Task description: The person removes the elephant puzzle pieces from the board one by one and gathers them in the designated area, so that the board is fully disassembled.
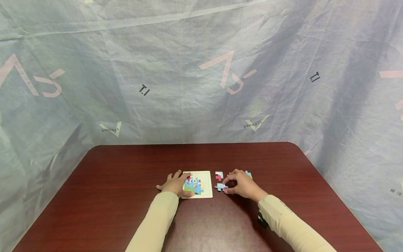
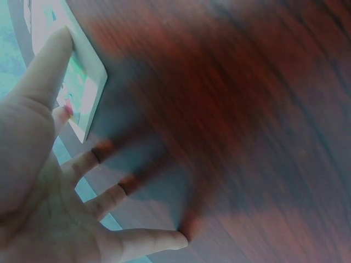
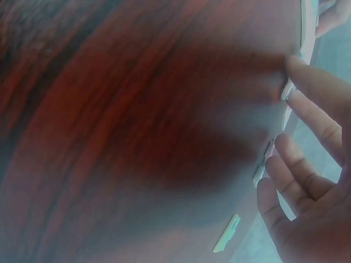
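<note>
A white-framed puzzle board (image 1: 206,184) lies on the table, its left part filled with joined pieces (image 1: 197,189) showing a blue cartoon figure. My left hand (image 1: 174,184) spreads its fingers over the board's left edge; thumb and index finger rest on the board (image 2: 97,76), the other fingers on the table. To the right of the board, my right hand (image 1: 243,184) pinches a light-blue and pink jigsaw piece (image 1: 220,186) between thumb and index finger, low at the tabletop. In the right wrist view that piece (image 3: 286,90) shows edge-on.
A pink and white jigsaw piece (image 1: 219,175) lies just beyond the held one. Another blue piece (image 1: 248,174) sits behind the right hand, and more are partly hidden under its fingers. The dark red table (image 1: 132,168) ends at a grey fabric backdrop (image 1: 176,115).
</note>
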A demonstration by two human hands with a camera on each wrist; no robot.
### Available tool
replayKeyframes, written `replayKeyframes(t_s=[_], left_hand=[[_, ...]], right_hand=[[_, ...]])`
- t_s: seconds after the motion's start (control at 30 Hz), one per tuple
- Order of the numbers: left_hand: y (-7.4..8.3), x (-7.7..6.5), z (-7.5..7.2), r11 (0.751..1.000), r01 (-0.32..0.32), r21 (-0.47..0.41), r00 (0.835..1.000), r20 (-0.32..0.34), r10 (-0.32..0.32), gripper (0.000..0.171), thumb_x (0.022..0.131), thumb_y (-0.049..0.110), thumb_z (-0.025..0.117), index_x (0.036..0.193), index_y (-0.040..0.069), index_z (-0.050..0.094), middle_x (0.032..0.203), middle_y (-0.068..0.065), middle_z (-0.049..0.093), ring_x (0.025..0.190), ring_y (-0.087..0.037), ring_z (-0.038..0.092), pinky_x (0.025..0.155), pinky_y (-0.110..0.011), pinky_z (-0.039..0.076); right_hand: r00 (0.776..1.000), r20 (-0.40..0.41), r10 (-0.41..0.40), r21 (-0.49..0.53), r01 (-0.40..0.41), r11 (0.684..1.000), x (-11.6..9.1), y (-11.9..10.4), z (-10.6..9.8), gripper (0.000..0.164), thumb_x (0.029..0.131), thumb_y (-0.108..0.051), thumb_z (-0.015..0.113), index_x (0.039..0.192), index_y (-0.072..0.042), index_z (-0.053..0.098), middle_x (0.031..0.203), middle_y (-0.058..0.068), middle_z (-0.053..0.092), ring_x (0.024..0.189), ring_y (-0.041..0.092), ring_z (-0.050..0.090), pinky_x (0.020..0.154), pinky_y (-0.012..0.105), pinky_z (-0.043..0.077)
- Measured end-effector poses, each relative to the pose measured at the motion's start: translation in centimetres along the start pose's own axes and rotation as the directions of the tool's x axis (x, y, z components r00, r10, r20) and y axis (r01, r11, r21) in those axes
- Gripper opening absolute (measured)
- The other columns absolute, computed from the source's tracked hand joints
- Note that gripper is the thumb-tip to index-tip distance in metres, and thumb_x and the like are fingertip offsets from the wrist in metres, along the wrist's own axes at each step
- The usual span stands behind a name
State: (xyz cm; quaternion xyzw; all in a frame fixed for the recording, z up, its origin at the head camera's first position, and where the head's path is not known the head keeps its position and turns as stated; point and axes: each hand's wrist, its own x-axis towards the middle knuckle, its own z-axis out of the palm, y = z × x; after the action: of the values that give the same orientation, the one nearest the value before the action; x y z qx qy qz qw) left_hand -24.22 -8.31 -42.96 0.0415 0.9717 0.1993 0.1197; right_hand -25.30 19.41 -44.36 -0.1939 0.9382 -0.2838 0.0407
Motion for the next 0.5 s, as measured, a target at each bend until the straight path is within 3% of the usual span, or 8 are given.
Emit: replayKeyframes(t_s=[0.5], left_hand=[[0.09, -0.17, -0.16, 1.0, 0.003, 0.004, 1.0, -0.009, -0.003, 0.078, 0.085, 0.033, 0.084, 0.152, 0.02, 0.048, 0.162, -0.017, 0.033, 0.147, -0.048, 0.025, 0.096, -0.086, 0.026]], right_hand=[[1.0, 0.025, -0.001, -0.029, 0.001, 1.0, 0.09, -0.11, -0.26, 0.021, 0.084, -0.016, 0.086, 0.103, -0.017, 0.078, 0.12, 0.01, 0.061, 0.124, 0.039, 0.052, 0.097, 0.055, 0.047]])
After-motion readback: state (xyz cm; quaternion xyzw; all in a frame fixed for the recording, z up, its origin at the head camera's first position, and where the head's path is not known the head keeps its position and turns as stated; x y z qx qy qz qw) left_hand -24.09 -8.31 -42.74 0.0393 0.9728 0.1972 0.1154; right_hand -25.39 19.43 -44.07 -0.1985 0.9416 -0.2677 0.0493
